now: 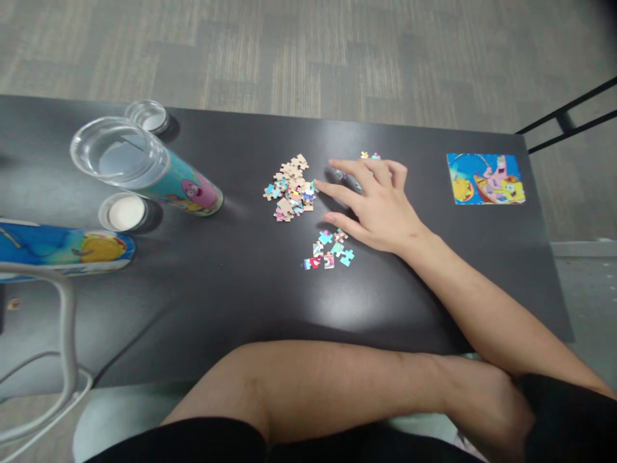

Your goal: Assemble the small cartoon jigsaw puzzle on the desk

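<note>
My right hand (pixel 378 202) lies flat on the black table (pixel 202 302) with its fingers stretched out and apart, holding nothing. Its fingertips point left and reach the edge of a pile of small jigsaw pieces (pixel 290 188), several of them face down. A smaller cluster of coloured pieces (pixel 330 251) lies just below the thumb. A few more pieces (pixel 370 155) show behind the fingers. My left forearm lies across the table's near edge, and my left hand (pixel 484 402) is tucked under my right arm with its fingers hidden.
A clear tube with a cartoon print (pixel 144 164) lies on its side at the left, with two round lids (pixel 147 116) (pixel 124 212) beside it. A second printed tube (pixel 62 247) lies at the left edge. A cartoon picture card (pixel 486 179) lies far right. A white cable (pixel 67 347) loops lower left.
</note>
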{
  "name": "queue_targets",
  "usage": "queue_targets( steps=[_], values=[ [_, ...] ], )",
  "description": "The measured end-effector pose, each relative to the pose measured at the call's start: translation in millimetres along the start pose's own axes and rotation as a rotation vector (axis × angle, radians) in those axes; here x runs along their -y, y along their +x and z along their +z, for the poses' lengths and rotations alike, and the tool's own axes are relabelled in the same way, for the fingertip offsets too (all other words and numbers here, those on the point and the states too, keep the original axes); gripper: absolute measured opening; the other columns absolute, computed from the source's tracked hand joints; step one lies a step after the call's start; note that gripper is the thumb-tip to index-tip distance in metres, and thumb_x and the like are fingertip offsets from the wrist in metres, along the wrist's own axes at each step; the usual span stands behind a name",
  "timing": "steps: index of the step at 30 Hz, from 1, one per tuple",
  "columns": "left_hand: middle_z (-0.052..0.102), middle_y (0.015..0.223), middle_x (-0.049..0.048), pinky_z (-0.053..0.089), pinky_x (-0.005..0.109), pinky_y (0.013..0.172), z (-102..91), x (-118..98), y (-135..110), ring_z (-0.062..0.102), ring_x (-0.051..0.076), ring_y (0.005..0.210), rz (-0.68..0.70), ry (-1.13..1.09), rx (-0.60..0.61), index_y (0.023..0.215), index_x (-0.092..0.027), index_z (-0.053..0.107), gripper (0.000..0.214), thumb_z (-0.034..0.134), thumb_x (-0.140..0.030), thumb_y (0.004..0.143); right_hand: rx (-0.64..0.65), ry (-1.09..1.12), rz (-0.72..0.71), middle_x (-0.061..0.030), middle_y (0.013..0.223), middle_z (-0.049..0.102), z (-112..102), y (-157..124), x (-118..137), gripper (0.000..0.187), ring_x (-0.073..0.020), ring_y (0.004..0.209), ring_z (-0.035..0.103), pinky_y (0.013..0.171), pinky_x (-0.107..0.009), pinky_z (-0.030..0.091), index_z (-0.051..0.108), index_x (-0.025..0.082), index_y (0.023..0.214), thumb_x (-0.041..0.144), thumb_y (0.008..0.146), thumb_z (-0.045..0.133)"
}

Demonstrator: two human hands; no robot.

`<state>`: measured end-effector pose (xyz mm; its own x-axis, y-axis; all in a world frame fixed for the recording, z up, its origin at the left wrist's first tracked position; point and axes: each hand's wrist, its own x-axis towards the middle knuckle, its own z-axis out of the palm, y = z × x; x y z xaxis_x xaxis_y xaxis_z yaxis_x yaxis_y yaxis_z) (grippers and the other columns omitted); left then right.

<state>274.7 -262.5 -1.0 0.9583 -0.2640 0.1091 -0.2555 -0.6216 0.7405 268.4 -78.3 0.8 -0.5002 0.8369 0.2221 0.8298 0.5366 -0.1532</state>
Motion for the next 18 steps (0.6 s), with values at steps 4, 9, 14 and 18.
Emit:
queue_targets(
  steps=[4, 9, 14, 18],
  values=[
    [0.095, 0.137, 0.007, 0.064, 0.038, 0.123, 25.6, 7.9, 20.3, 0.078, 0.02, 0.135, 0.312, -0.127, 0.08, 0.076, -0.041, 0.078, 0.037, 0.06, -0.03, 0.106, -0.027, 0.018, 0.014, -0.0106, 0.193, 0.071, -0.6, -2.8, -8.8, 0.057, -0.0482, 0.172, 0.055, 0.14, -0.077, 0.035, 0.086, 0.042, 0.172, 0.072, 0.136, 0.053],
    [0.096, 0.115, 0.0136, 0.066, 0.042, 0.109, 45.1, 11.5, 31.3, 0.081, 0.025, 0.107, 0.316, -0.184, -0.044, 0.06, -0.039, 0.039, 0.046, 0.062, -0.03, 0.1, -0.044, 0.073, -0.011, -0.0094, 0.187, 0.077, -3.2, -11.3, -26.4, 0.056, -0.05, 0.167, 0.059, 0.138, -0.079, 0.034, 0.092, 0.044, 0.163, 0.076, 0.133, 0.058],
    [0.092, 0.104, 0.0171, 0.067, 0.044, 0.103, 54.9, 11.2, 29.9, 0.083, 0.027, 0.1, 0.344, -0.256, -0.174, 0.068, -0.041, 0.02, 0.054, 0.065, -0.031, 0.096, 0.002, 0.184, -0.278, -0.0072, 0.176, 0.084, -10.0, -15.4, -31.1, 0.056, -0.0434, 0.157, 0.065, 0.134, -0.071, 0.038, 0.097, 0.045, 0.154, 0.078, 0.134, 0.056],
    [0.08, 0.09, 0.0098, 0.064, 0.037, 0.087, 55.2, 11.5, 29.4, 0.081, 0.024, 0.091, 0.342, -0.256, -0.273, 0.065, -0.034, 0.035, 0.043, 0.066, -0.028, 0.095, 0.047, 0.228, -0.324, -0.0074, 0.18, 0.082, -9.1, -11.1, -22.2, 0.062, -0.042, 0.158, 0.064, 0.134, -0.067, 0.038, 0.09, 0.045, 0.167, 0.082, 0.133, 0.055]
  ],
)
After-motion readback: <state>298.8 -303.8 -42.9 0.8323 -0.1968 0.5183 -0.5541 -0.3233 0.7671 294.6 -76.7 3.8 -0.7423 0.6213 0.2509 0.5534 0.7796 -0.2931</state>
